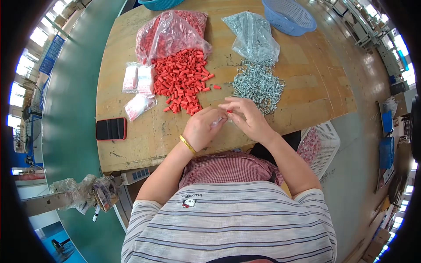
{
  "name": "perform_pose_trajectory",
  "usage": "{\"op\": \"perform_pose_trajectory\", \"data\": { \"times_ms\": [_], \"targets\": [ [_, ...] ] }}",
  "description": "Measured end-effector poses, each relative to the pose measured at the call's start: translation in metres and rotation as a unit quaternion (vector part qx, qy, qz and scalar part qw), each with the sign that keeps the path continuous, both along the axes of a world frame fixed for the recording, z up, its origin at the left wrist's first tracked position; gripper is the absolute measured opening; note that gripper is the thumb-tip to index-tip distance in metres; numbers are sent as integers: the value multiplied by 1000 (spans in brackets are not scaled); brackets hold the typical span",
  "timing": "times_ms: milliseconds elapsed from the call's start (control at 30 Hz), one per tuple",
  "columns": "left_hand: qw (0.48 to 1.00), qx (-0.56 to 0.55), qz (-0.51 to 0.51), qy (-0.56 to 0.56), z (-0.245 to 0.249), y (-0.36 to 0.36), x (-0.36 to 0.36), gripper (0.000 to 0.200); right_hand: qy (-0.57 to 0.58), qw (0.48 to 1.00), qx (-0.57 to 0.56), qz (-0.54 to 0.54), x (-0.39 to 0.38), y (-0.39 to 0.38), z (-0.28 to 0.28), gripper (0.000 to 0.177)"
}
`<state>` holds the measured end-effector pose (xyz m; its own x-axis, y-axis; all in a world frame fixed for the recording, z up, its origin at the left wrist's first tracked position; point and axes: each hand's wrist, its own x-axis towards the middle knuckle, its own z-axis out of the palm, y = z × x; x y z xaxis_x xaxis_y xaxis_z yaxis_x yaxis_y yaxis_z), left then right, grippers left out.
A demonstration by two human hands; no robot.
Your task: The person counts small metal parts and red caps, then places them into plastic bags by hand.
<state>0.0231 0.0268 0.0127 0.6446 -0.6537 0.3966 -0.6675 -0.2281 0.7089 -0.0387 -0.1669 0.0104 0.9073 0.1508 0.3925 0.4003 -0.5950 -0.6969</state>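
Observation:
My left hand point(202, 128), with a yellow bracelet at the wrist, is closed on a small clear plastic bag point(215, 122), mostly covered by the fingers. Close against it, my right hand point(249, 119) pinches a small red plastic cap point(229, 111) at the bag. Just beyond my hands lies a heap of red plastic caps point(182, 81), spilling from a large clear bag point(173, 33). A pile of silver screws point(258, 85) lies beyond my right hand, at the mouth of another clear bag point(254, 35). One loose red cap point(217, 87) sits between the heaps.
Small flat plastic bags point(139, 105) lie left of the red heap. A phone point(111, 129) rests near the left edge of the wooden table point(307, 92). A blue basket point(289, 17) stands at the back right. Below the right edge is a white crate point(326, 142) holding small packets.

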Motion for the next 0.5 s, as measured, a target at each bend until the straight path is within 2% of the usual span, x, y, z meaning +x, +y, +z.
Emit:
{"op": "perform_pose_trajectory", "data": {
  "times_ms": [67, 167, 267, 367, 467, 500],
  "targets": [
    [1000, 0, 1, -2, 0, 5, 2, 10, -32, 998, -54, 22, 3, -6, 2, 18],
    [1000, 20, -11, 4, 2, 12, 6, 9, -76, 995, -66, 16, 9, -8, 7, 17],
    [999, 34, -18, 17, -3, 19, 7, 8, -6, 998, -24, -58, 37, -11, 4, 20],
    [998, 59, -3, 33, -8, 23, 4, 8, -15, 987, -139, -73, 74, 0, -8, 20],
    [997, 69, 7, 40, -8, 25, 4, 8, -5, 966, -254, -42, 92, 7, -18, 21],
    [997, 63, 10, 45, -6, 26, 4, 9, 6, 974, -222, -38, 90, 8, -16, 20]
  ]
}}
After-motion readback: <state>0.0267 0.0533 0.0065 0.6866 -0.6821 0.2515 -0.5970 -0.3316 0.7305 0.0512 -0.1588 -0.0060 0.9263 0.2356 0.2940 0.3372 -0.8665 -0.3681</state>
